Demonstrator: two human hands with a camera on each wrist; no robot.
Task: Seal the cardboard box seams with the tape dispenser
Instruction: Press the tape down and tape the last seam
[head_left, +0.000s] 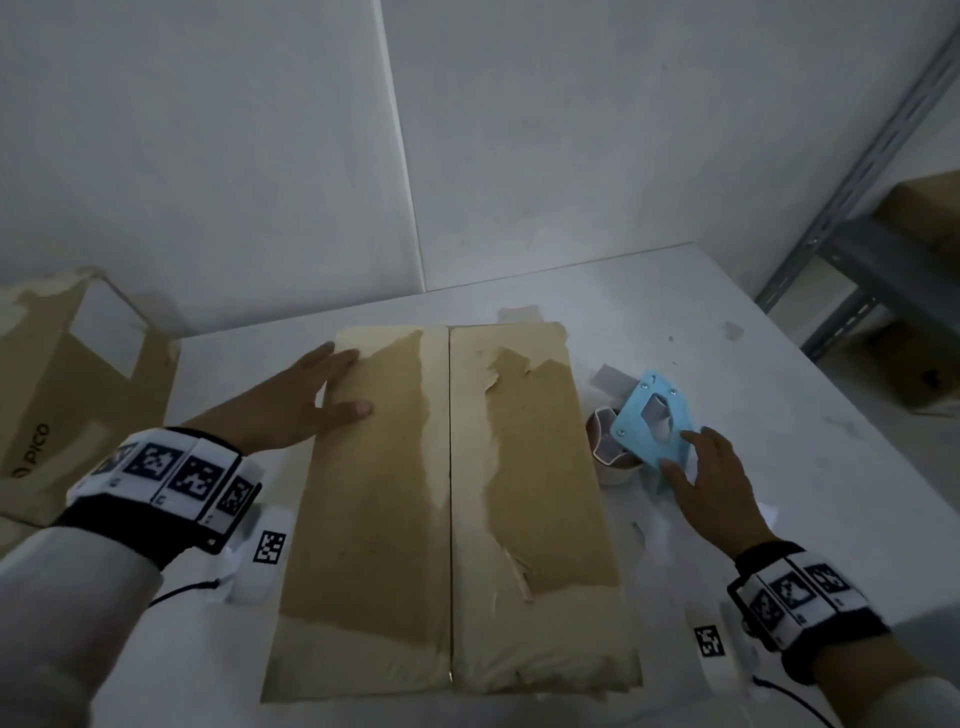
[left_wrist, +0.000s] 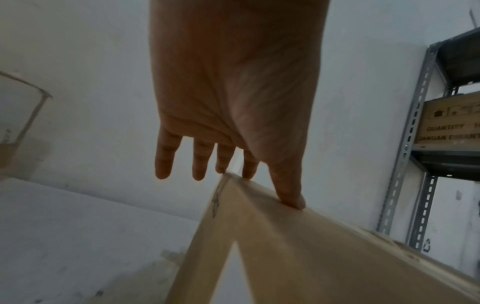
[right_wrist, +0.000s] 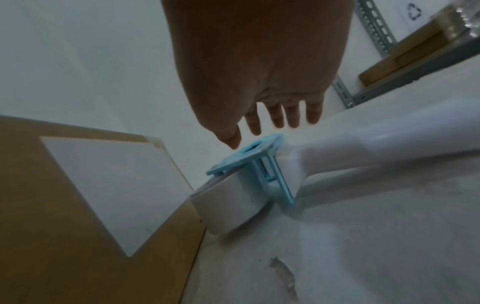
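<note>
A brown cardboard box (head_left: 395, 519) lies in the middle of the white table, its two top flaps meeting at a straight centre seam (head_left: 450, 493). My left hand (head_left: 317, 400) rests flat on the box's far left edge, fingers straight; in the left wrist view the thumb (left_wrist: 291, 195) presses the box top (left_wrist: 298, 257). A light-blue tape dispenser (head_left: 652, 426) with a roll of tape (head_left: 608, 447) lies just right of the box. My right hand (head_left: 711, 478) hovers open over it, fingers spread, and in the right wrist view sits just above the dispenser (right_wrist: 252, 156) without gripping it.
A second cardboard box (head_left: 67, 395) marked PICO stands at the table's left. A grey metal shelf rack (head_left: 872, 249) with boxes rises at the right. White walls close the back. Bare table (head_left: 805, 467) lies right of the dispenser.
</note>
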